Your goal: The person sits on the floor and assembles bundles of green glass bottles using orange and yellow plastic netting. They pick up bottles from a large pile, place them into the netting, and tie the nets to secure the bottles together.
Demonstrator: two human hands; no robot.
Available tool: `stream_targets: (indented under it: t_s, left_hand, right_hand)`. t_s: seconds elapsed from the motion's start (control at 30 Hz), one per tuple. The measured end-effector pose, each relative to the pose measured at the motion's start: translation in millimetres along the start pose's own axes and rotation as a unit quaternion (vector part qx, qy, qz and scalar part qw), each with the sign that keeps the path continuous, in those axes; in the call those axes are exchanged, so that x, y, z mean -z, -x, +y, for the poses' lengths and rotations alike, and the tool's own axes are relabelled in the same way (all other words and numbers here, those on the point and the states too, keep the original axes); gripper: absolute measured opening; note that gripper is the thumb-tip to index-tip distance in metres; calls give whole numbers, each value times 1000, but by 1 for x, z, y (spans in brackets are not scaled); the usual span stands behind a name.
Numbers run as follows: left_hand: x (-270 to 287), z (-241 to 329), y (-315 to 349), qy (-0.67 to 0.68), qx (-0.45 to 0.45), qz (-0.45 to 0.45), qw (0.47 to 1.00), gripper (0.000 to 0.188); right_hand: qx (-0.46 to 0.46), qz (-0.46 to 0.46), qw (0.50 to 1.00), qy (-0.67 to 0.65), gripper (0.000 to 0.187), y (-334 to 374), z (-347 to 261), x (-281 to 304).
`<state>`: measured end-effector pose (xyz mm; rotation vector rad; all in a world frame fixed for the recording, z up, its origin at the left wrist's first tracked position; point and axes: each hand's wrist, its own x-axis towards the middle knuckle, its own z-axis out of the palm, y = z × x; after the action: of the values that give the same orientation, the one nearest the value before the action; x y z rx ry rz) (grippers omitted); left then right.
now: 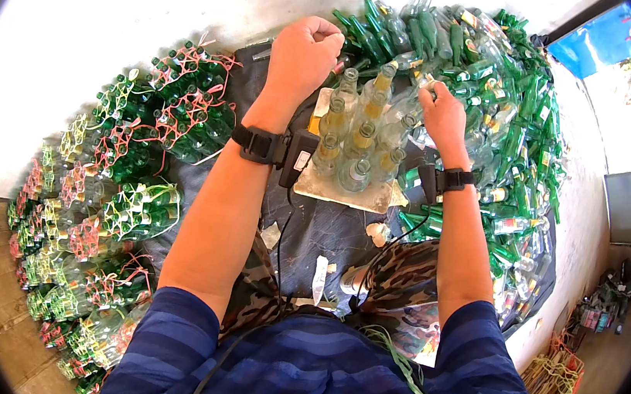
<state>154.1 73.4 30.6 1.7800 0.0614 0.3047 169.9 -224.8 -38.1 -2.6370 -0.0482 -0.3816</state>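
Down at the head view's centre, a cluster of clear glass bottles (357, 136) stands upright on a flat board (332, 189) over a dark cloth (312, 228); the left hand (303, 54) is fisted at the cluster's far-left corner, fingers curled together on something I can't make out, and the right hand (442, 114) pinches its fingers together at a bottle neck on the far-right edge. I'd say keep the bottles packed tight and upright while working the outer necks, since room is slim: loose green bottles (499, 86) crowd the right edge, tied bottle bundles (139, 177) line the left, and only the cloth's near edge looks open.
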Motion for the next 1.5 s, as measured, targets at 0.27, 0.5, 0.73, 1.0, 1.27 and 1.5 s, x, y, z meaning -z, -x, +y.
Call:
stream_targets:
  t_s: [0.27,0.5,0.73,1.0,1.27,1.5]
  left_hand:
    - [3,1,2,9,6,1,1000,22]
    - [5,1,1,-2,0,-15,1000,19]
    - [5,2,3,3,10,-27,1000,19]
    - [7,11,10,15,37,-57,998,20]
    - [4,8,11,5,33,-76,997,22]
    - [10,6,12,19,32,-89,995,22]
  right_hand:
    - [26,-36,999,-2,28,-3,-10,-11]
    - [13,-65,997,-41,28,-8,-10,-6]
    - [-7,-112,988,-104,37,-9,-10,-1]
    - [0,-129,983,-128,45,-8,-2,-6]
    - [-7,-155,983,-97,50,-9,5,1]
    - [-74,-96,969,-214,32,-2,26,48]
